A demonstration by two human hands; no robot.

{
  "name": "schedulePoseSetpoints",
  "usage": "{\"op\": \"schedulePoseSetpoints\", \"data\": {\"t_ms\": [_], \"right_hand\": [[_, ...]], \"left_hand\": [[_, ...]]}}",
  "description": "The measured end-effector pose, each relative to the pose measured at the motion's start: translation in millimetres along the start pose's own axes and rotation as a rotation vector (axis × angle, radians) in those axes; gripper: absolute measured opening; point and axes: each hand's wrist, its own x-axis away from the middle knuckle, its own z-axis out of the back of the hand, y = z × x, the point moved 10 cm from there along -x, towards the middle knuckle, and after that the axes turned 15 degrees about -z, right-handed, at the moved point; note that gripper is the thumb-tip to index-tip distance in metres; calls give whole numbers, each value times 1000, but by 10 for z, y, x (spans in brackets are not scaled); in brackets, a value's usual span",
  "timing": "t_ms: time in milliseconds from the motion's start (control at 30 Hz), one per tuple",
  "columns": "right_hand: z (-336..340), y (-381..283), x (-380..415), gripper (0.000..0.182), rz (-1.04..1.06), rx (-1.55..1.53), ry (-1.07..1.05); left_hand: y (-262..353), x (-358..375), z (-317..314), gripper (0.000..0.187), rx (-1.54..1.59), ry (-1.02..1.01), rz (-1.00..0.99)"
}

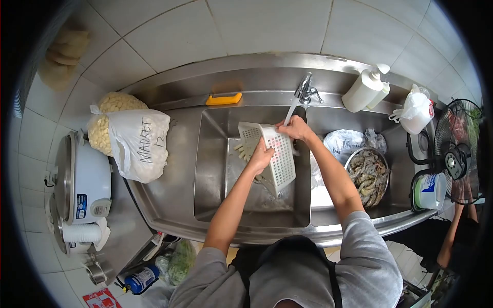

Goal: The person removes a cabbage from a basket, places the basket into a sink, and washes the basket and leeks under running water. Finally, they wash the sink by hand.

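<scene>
Nearest, at near left below counter level: greens (182, 262) in clear plastic, beside a blue bottle (141, 280). At near right edge: another person's arm (450, 233), apart from both hands at the sink.

In left basin (211, 169): white basket (283, 164), perforated, tilted steeply, held by both hands. With left hand (262, 155): closed on near left side of basket, thumb over rim. With right hand (295, 128): closed on far rim. Beside left part of basket: pale sticks (240, 151), partly hidden; inside or behind, cannot tell. Wet basin floor below.

In right basin (401, 154): shrimp (367, 177) heaped in round metal bowl (388, 180), with plastic bags (343, 141) just beyond. To its right: tub (430, 191), with fan (457, 156) farther out.

On left counter: bag (144, 146) marked MARKET, pale pieces (101, 134) in bag just behind; cooker (90, 177) farther left.

Far, along back ledge: yellow handle (224, 99) at left, tap (305, 90) at centre running water (291, 111) down by right hand, pump bottle (361, 92) at right; tiled wall (272, 28) behind
</scene>
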Motion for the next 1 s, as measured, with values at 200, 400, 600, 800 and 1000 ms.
{"op": "schedulePoseSetpoints", "data": {"t_ms": [200,400,600,800,1000], "right_hand": [[8,-3,35,40,42,46,3],[71,73,61,47,-27,144,-23],[-17,-158,261,57,264,-74,253],[1,54,644,61,170,276,479],[161,-353,499,74,378,-108,253]], "left_hand": [[-10,2,-32,51,10,-14,27],[-40,-62,-157,52,-3,-65,32],[52,-539,-46,17,163,276,-99],[-123,-695,956,27,575,833,-134],[75,-362,1379,31,771,884,-160]]}}
